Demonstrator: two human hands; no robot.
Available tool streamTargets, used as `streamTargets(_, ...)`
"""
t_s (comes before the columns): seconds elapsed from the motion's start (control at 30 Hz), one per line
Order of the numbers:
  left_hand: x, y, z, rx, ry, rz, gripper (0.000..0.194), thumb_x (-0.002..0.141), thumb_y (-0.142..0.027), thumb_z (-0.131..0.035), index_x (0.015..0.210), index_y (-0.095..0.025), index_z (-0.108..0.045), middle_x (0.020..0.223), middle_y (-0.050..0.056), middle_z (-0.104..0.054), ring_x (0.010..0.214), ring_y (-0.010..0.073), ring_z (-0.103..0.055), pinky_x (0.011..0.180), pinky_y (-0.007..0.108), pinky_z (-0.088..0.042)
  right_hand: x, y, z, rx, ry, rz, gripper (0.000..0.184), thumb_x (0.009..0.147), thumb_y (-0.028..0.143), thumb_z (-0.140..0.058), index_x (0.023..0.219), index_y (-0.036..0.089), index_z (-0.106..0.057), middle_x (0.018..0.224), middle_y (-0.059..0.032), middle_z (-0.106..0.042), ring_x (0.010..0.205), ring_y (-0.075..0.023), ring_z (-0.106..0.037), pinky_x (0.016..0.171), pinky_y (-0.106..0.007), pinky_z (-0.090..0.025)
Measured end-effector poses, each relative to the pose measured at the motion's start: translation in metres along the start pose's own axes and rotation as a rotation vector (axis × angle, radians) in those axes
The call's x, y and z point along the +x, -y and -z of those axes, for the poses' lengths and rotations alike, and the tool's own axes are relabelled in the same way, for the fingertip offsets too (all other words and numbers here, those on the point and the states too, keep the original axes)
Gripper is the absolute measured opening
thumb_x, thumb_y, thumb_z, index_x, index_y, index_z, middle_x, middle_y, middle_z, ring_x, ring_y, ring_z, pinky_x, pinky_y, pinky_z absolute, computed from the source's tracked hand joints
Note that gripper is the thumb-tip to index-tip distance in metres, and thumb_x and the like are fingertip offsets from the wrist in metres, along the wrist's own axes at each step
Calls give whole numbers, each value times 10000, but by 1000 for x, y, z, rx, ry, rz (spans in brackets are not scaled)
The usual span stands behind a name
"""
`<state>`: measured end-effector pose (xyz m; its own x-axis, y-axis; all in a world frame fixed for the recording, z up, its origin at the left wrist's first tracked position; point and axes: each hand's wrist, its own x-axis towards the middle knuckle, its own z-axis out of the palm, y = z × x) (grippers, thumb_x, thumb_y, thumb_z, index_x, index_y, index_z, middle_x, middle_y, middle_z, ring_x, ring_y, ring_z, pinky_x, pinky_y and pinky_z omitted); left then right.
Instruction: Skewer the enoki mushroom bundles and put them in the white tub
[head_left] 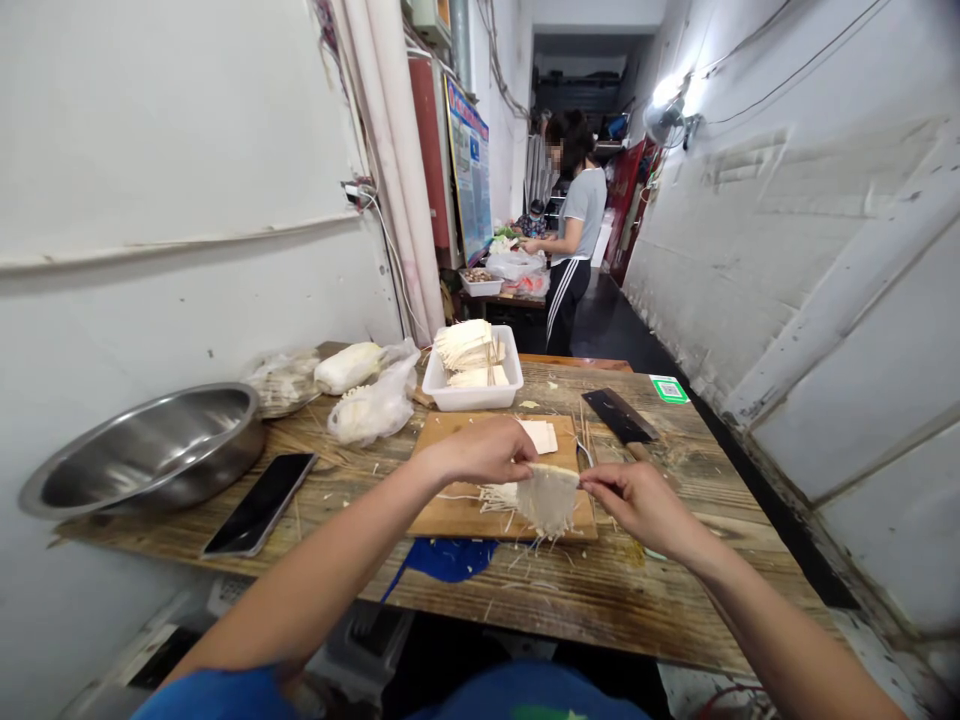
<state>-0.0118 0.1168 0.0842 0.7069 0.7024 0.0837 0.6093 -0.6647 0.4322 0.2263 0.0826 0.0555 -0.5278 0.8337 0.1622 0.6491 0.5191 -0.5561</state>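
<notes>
Both my hands are over a wooden cutting board (461, 520). Between them hangs a thin, pale tofu sheet (551, 500), its upper edge pinched at the left by my left hand (491, 450) and at the right by my right hand (634, 500). White enoki strands (499, 497) lie on the board beside and behind the sheet; some stick out around its lower edge. More flat pale sheets (541, 436) rest at the board's back. Beyond it, a white plastic tray (474, 398) holds stacked pale pieces (466, 345) on thin sticks.
A cleaver (615, 415) lies right of the board. To the left are a bagged enoki bundle (371, 410), a wrapped bundle (349, 367), a phone (260, 503) and a steel basin (150, 445). A blue cloth (450, 558) pokes out under the board. Another person (585, 215) stands at a farther table.
</notes>
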Motion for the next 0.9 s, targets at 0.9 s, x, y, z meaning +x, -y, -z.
streamTargets(0.9,8,27,6,-406,-8,58,301,799,-370,-634,1029,-181,-681,959,62,-725,834,176,-640,725,273,-456,8,-16,-1,125,-46,86,265,894,319,-482,942,172,-697,920,-65,-705,810,-176,-623,740,-280,-443)
